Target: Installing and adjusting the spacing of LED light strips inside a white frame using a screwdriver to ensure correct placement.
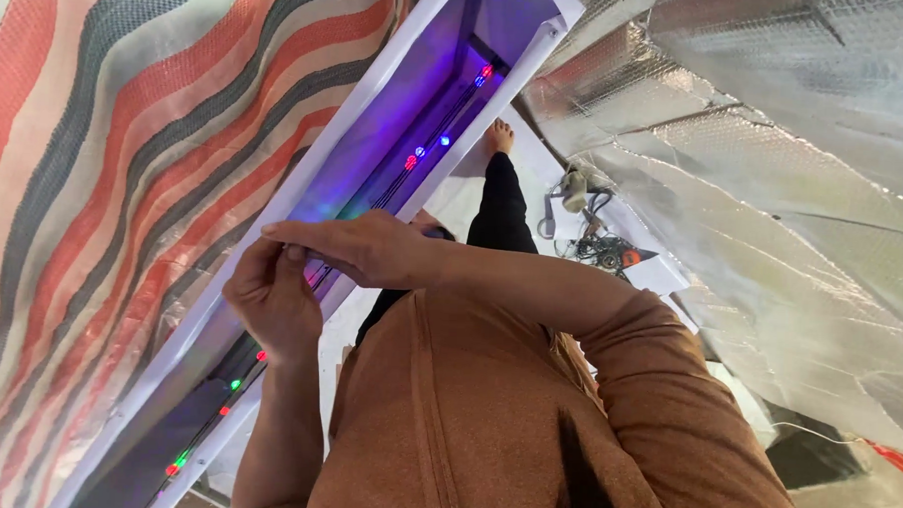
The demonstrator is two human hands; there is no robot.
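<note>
A long white channel (372,91) runs diagonally from bottom left to top right. Its inside glows purple, and a strip of small red, blue and green lights (415,161) runs along it. My right hand (362,246) reaches across from the right and lies over the channel, with its fingertips pinched at the left rim. My left hand (270,303) comes up from below and curls its fingers round the same stretch of channel, right under the right hand. The strip is hidden where the two hands cover it. Both arms come from my orange-brown top (486,415).
A red, grey and white striped tarp (104,172) fills the left side. Silver foil sheeting (774,175) covers the right. My black-trousered leg (498,211) and bare foot (499,135) stretch out beside the channel. A tool with tangled cables (583,224) lies on the white floor.
</note>
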